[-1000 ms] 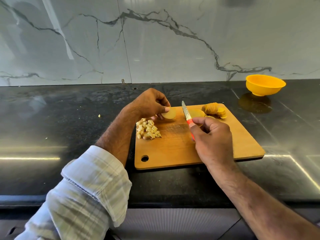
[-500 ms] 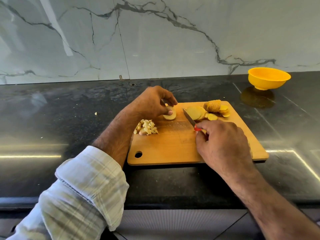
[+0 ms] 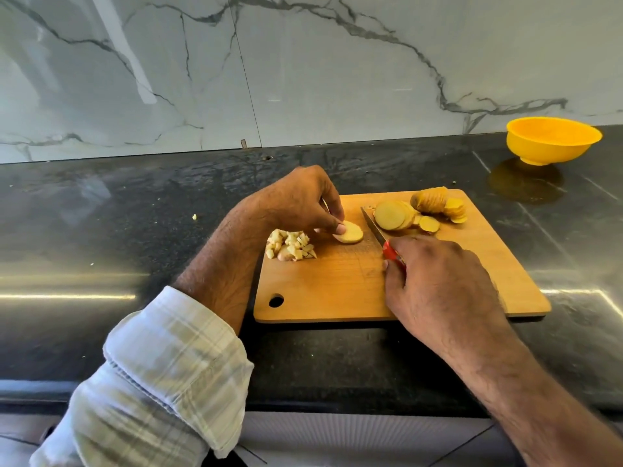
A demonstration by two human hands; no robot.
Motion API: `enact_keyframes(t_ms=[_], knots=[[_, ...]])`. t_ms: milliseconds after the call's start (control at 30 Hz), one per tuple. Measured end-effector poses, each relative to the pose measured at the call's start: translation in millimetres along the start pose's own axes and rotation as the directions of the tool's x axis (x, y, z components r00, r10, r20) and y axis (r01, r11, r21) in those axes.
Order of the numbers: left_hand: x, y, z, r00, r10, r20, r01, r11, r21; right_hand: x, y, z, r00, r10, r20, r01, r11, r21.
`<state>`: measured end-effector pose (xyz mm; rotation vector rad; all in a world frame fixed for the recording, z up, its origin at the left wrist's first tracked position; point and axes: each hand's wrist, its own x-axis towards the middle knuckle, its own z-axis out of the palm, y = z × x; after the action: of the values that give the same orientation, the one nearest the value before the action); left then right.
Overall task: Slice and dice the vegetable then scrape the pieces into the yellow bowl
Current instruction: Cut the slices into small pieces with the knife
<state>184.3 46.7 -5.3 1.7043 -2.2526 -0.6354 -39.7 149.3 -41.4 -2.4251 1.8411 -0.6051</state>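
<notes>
- Now the left hand (image 3: 296,200) has set one potato slice (image 3: 349,232) flat mid-board, fingertips pinning it; a second ago it was lifted.
- Right hand (image 3: 438,284) grips the knife (image 3: 377,230), blade lowered beside the slice: dicing is next.
- Diced pile (image 3: 290,246) left, uncut slices (image 3: 421,210) far side, yellow bowl (image 3: 553,139) well apart.
- Wooden cutting board (image 3: 337,291) on black counter (image 3: 101,230), marble backsplash (image 3: 303,62).
</notes>
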Motion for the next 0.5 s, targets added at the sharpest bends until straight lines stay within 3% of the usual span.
enact_keyframes(t_ms=[133, 500], knots=[[-3, 0, -4, 0.998, -0.029, 0.047, 0.03, 0.999, -0.02, 12, -3, -3, 0.993, 0.02, 0.115, -0.02, 1.0, -0.007], [-2, 1, 0, 1.0, 0.005, 0.008, -0.005, 1.0, -0.005, 10, -1, 13, 0.999, -0.033, 0.039, 0.032, 0.999, 0.025]])
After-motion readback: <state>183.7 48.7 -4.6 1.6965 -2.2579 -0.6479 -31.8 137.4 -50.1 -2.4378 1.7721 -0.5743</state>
